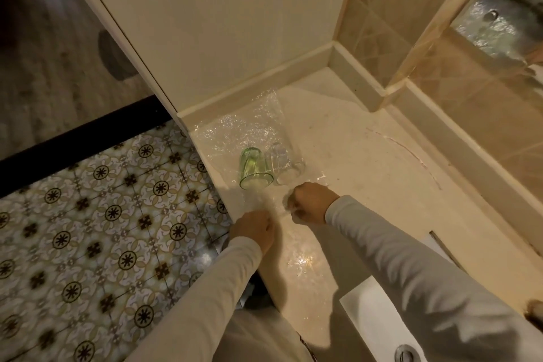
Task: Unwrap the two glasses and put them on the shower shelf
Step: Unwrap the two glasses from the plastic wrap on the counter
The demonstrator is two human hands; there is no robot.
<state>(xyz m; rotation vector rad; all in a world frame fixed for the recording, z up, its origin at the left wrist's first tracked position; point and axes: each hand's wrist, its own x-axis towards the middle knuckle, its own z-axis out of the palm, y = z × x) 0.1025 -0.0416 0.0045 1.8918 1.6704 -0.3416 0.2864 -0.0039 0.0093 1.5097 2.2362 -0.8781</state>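
Fingers of the left hand (255, 229) and the right hand (311, 203) are curled tight, each pinching the near edge of a clear crinkled plastic wrap (235, 129). The two hands sit close together, just in front of the glasses.

A green tinted drinking glass (255, 169) and a colourless clear drinking glass (283, 163) lie on their sides, touching each other, mouths towards the person. The sheet spreads out from under and behind them towards the wall. Whether any layer still covers them is hard to tell.

Both rest on a cream stone bench (352, 161), near its left edge, above a patterned tile floor (102, 214). A white sink (370, 311) sits at the lower right.

The step in hand looks like the unwrapping. To do it well, draw the wrap slowly and low, so that the glasses do not roll towards the bench edge or knock together. Steadying them first would be safer. No shower shelf can be clearly made out.
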